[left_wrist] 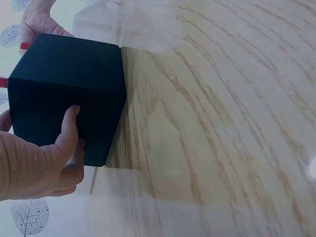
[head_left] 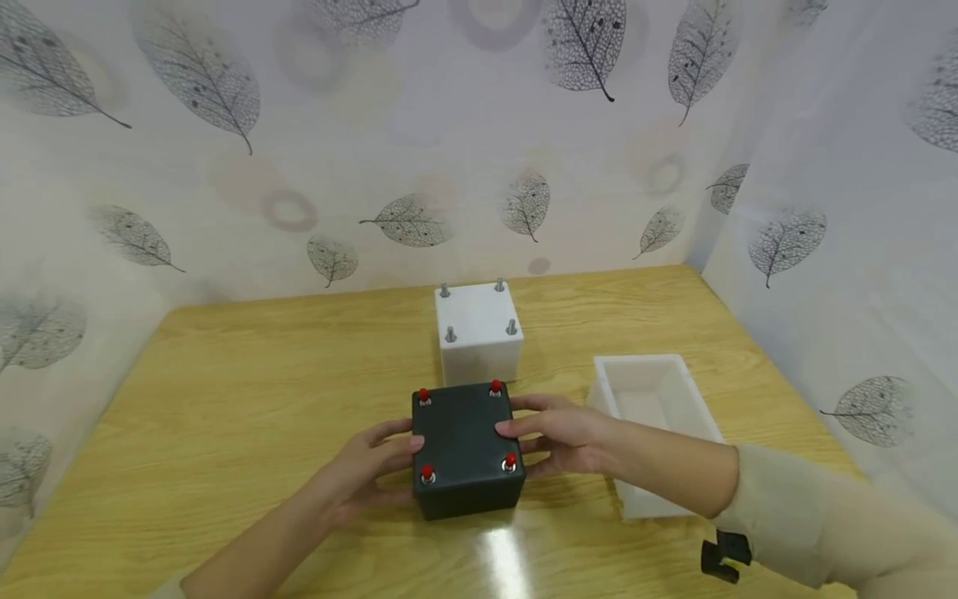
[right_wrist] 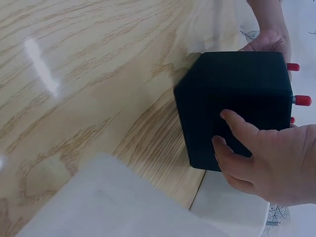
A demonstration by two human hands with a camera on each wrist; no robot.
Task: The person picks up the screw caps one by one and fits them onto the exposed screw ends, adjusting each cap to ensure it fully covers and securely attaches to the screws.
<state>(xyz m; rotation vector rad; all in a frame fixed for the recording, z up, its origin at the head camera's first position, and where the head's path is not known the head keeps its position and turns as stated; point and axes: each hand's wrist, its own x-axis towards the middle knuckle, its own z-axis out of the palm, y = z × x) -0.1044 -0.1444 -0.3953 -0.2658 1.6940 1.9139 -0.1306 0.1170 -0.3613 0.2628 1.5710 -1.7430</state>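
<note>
A black box point(head_left: 460, 437) with a red-capped post at each top corner stands near the middle of the wooden table, between two hands. The left hand point(head_left: 370, 466) holds its left side, thumb at the top edge. From the opposite side the right hand point(head_left: 561, 437) grips it, with the thumb over the top edge and the fingers spread along the side wall. Both wrist views show the fingers against the dark sides; in the right wrist view a red cap point(right_wrist: 301, 100) sticks out from the box's top.
Right behind the black box stands a white box point(head_left: 479, 316) with metal bolts at its top corners. A white open container point(head_left: 639, 361) sits at the right, partly hidden under the right forearm. Leaf-patterned cloth point(head_left: 464, 166) walls the back and sides of the table point(head_left: 262, 374).
</note>
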